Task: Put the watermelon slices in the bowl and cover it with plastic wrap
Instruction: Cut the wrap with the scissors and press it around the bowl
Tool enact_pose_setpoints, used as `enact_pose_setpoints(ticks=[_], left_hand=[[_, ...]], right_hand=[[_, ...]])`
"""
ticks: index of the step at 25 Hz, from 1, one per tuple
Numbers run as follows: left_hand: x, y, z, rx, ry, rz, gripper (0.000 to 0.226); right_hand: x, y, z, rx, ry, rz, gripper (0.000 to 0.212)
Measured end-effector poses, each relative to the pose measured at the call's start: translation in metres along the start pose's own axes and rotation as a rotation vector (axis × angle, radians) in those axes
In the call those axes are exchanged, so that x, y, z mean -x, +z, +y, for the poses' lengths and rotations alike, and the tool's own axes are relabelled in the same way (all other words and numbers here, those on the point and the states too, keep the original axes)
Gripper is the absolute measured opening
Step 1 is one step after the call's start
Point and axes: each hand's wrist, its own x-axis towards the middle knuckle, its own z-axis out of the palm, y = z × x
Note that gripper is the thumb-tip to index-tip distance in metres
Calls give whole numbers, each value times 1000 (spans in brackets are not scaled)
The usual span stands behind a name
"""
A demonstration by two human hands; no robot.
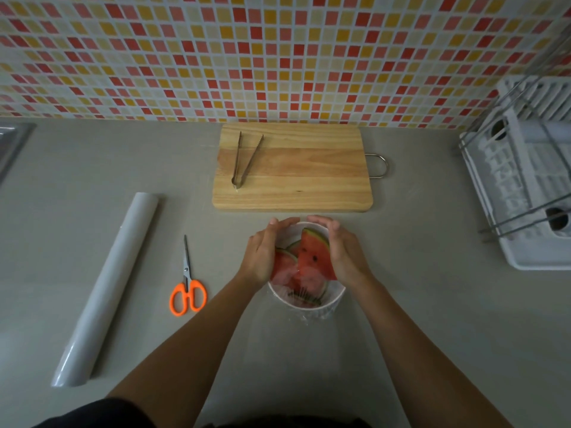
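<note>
Grey countertop (pixel 92 156) below a wall of small mosaic tiles (pixel 278 57) in red, orange, yellow and cream with white grout. At the right edge, a white dish rack (pixel 525 186) with metal wire rails; at far left, a sliver of steel sink (pixel 9 143). Dim, even lighting.

The grey countertop (pixel 417 304) carries a white bowl (pixel 309 307) near its centre. A wooden cutting board (pixel 296 180) lies at twelve o'clock of the bowl, orange-handled scissors (pixel 188 291) and a plastic wrap roll (pixel 108 288) at nine. A white dish rack (pixel 525 193) sits at two o'clock.
</note>
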Motion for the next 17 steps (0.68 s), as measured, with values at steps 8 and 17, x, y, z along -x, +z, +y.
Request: enact_pose_setpoints(ticks=[8, 17], left_hand=[[-1, -12, 6, -227, 14, 47, 71], [4, -1, 1, 58, -126, 27, 65]], right_hand=[[-11, -16, -6, 302, 30, -72, 93], [-7, 4, 1, -91, 277, -3, 76]])
